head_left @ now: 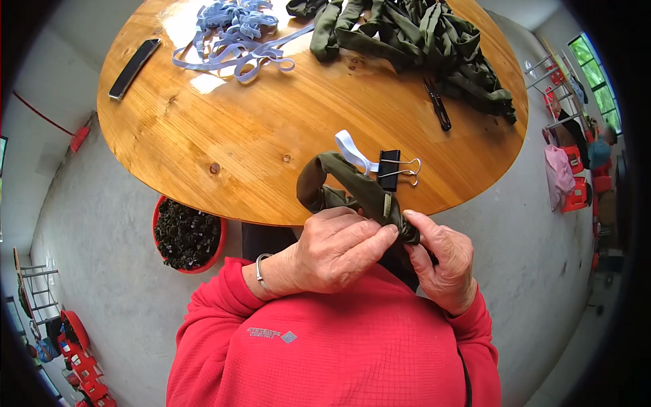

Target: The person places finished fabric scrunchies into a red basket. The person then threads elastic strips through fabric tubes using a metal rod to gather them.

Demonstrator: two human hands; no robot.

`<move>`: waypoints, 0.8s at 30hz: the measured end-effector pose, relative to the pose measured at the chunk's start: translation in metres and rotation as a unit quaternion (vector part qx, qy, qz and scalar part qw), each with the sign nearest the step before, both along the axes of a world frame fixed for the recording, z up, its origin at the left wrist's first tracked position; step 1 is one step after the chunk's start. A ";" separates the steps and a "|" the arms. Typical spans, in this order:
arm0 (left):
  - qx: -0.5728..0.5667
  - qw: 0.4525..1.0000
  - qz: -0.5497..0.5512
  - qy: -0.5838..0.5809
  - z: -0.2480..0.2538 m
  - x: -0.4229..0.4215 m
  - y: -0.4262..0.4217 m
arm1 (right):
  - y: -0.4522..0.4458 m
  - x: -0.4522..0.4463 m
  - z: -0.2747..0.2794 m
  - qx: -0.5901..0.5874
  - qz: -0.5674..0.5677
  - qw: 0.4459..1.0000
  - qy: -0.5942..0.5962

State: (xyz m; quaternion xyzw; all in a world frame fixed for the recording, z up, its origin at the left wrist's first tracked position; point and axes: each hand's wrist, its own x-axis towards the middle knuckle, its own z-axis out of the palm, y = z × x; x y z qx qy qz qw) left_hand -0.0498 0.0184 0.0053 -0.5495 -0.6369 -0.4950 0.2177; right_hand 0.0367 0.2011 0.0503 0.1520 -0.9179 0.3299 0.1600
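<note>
A dark green fabric tube (369, 193) is bunched and curved at the near edge of the table. My left hand (342, 247) is closed on it, thumb and forefinger pinching the gathered cloth. From the other side my right hand (444, 261) pinches the same bunched end between thumb and fingertips. Just beyond the hands, a black binder clip (388, 169) with wire handles grips a pale elastic band (349, 150), whose loop sticks up past the fabric. The exact spot between the fingertips is partly hidden.
On the round wooden table (251, 142) lie a heap of light blue elastic (234, 27), a pile of dark green fabric tubes (420, 34), black thread snips (437, 105) and a black oblong object (134, 69). A red basin (220, 247) of dark pieces stands below left. Red stools (576, 195) are at right.
</note>
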 end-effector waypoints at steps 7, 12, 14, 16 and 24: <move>-0.069 0.997 0.043 0.002 0.038 -0.011 -0.040 | 0.005 0.005 -0.001 0.056 0.018 0.998 0.025; -0.132 0.967 0.181 -0.122 0.054 -0.029 -0.048 | 0.004 0.006 -0.001 0.074 0.015 0.996 0.051; -0.139 0.973 0.159 -0.094 0.046 -0.034 -0.049 | 0.004 0.006 0.000 0.084 0.013 0.995 0.052; -0.141 0.976 0.147 -0.077 0.042 -0.039 -0.046 | 0.003 0.006 0.000 0.094 0.011 0.994 0.053; -0.142 0.978 0.152 0.015 0.029 -0.047 -0.053 | 0.005 0.009 -0.004 0.106 0.001 0.993 0.052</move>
